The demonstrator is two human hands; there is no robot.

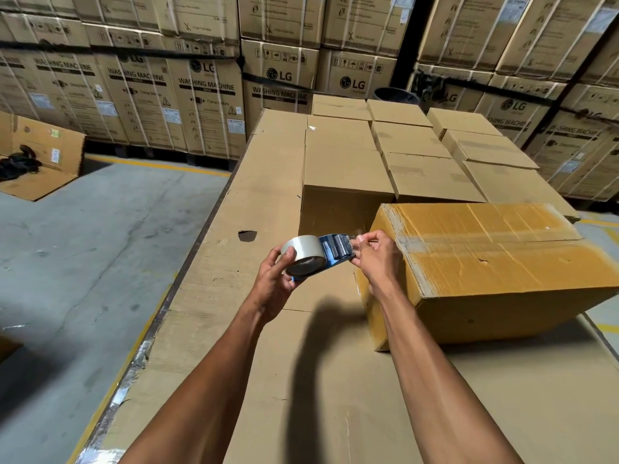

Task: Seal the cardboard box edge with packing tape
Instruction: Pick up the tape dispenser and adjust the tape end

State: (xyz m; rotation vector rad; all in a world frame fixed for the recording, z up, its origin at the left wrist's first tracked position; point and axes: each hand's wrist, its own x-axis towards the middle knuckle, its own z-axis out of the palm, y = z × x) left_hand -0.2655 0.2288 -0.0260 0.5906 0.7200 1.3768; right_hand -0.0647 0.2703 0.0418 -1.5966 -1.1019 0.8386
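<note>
A blue tape dispenser (330,252) with a roll of clear packing tape (303,257) is held over the cardboard-covered work surface (254,346). My left hand (273,283) grips the roll and dispenser body from below. My right hand (376,259) pinches the free end of the clear tape at the dispenser's front. Just right of both hands lies a yellowish cardboard box (495,269), its top seam and near-left edge covered with clear tape. My right hand is beside the box's near-left corner; I cannot tell if it touches.
Several plain closed cartons (415,155) are packed together behind the box. Tall stacks of washing machine cartons (187,95) form a wall at the back. A grey concrete floor (83,262) drops off to the left, with an open carton (43,155) lying on it.
</note>
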